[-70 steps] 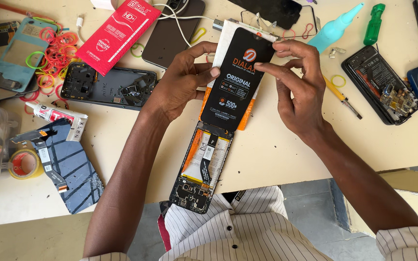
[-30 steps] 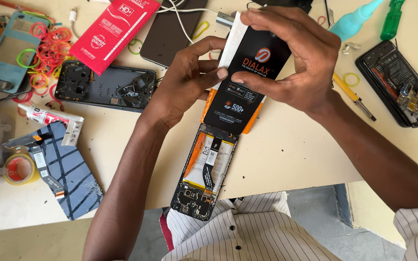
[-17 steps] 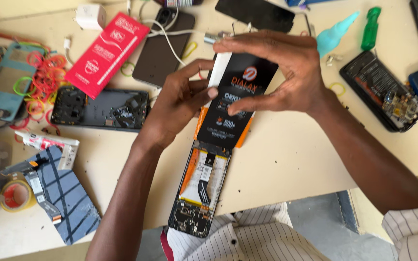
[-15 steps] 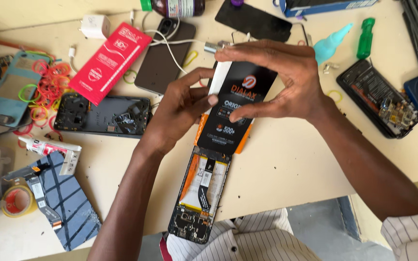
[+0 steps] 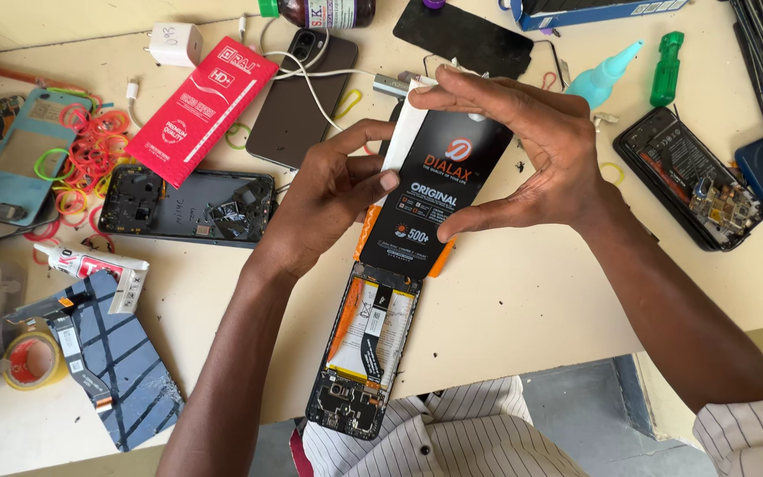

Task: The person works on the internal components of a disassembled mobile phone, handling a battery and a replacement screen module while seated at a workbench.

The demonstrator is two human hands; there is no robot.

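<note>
My left hand (image 5: 324, 199) and my right hand (image 5: 523, 146) both grip a flat black and orange package (image 5: 430, 208) with a white inner sleeve showing at its top left. The left thumb presses its left edge; the right hand's fingers curl over its top and right side. Under the package lies an opened phone body (image 5: 366, 353), its battery and circuit parts exposed, hanging over the table's front edge above my striped shirt.
On the cream table: a red flat package (image 5: 200, 110), a dark phone with a white cable (image 5: 298, 88), an opened phone shell (image 5: 187, 205), coloured rubber bands (image 5: 90, 146), a glue tube (image 5: 90, 263), a cracked blue back cover (image 5: 125, 362), a teal bottle (image 5: 602, 78), a green screwdriver (image 5: 666, 69), another opened phone (image 5: 691, 177).
My right hand has shifted from the package's right side onto its top edge. The white inner sleeve now shows more at the top left. The view has shifted slightly.
</note>
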